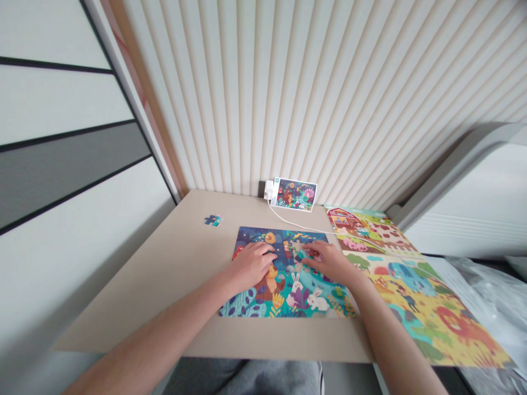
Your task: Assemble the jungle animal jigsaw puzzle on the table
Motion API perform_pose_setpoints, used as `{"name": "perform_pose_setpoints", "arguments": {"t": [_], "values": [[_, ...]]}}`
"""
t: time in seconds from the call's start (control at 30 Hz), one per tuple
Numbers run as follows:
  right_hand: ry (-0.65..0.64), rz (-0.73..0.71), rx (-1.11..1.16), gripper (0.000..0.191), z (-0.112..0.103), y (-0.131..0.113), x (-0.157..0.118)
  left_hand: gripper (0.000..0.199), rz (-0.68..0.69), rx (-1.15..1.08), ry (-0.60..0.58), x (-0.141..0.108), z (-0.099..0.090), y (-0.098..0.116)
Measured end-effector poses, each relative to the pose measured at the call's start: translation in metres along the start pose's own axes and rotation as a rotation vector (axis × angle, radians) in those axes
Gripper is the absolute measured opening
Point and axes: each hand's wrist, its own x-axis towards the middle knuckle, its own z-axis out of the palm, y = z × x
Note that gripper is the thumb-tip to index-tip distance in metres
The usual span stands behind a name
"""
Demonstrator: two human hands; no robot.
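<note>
My left hand (251, 265) lies palm down on the left half of a colourful animal jigsaw puzzle (307, 312), its fingers pointing right. My right hand (325, 260) rests on the puzzle's upper right area, its fingertips close to those of my left hand. Neither hand shows a piece between its fingers. Cartoon rabbits appear in the puzzle's lower part, and my hands hide much of its middle. A single loose blue jigsaw piece (213, 220) lies on the table, up and left of the puzzle.
A small puzzle picture card (295, 193) stands against the ribbed wall beside a white charger (269, 190), whose white cable runs across the beige table (164, 280). Illustrated farm and animal puzzle boards (428, 307) lie along the right, overhanging the table edge.
</note>
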Motion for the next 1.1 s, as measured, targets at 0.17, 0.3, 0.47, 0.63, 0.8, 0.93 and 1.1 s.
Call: {"name": "perform_pose_setpoints", "arguments": {"t": [0.17, 0.3, 0.47, 0.63, 0.8, 0.93, 1.1], "values": [[-0.089, 0.022, -0.005, 0.054, -0.003, 0.002, -0.004, 0.027, -0.004, 0.002, -0.004, 0.000, 0.000, 0.000], [-0.125, 0.026, 0.057, 0.059, -0.007, 0.006, -0.008, 0.028, -0.004, -0.012, -0.003, 0.000, 0.000, 0.000], [-0.080, 0.007, 0.095, 0.050, -0.006, 0.006, -0.006, 0.028, -0.001, -0.018, 0.005, 0.000, 0.001, 0.000], [-0.034, 0.032, 0.107, 0.040, -0.003, 0.007, -0.004, 0.027, -0.006, 0.003, -0.001, 0.000, 0.001, 0.000], [-0.027, 0.039, 0.109, 0.041, -0.009, 0.005, -0.006, 0.028, -0.004, 0.006, -0.010, 0.000, 0.001, 0.000], [0.054, 0.081, 0.073, 0.057, -0.008, 0.002, -0.004, 0.028, -0.004, -0.002, -0.003, -0.001, 0.002, 0.000], [0.068, 0.143, -0.001, 0.063, 0.009, 0.000, 0.004, 0.028, -0.004, 0.006, 0.001, -0.001, 0.003, 0.000]]}}
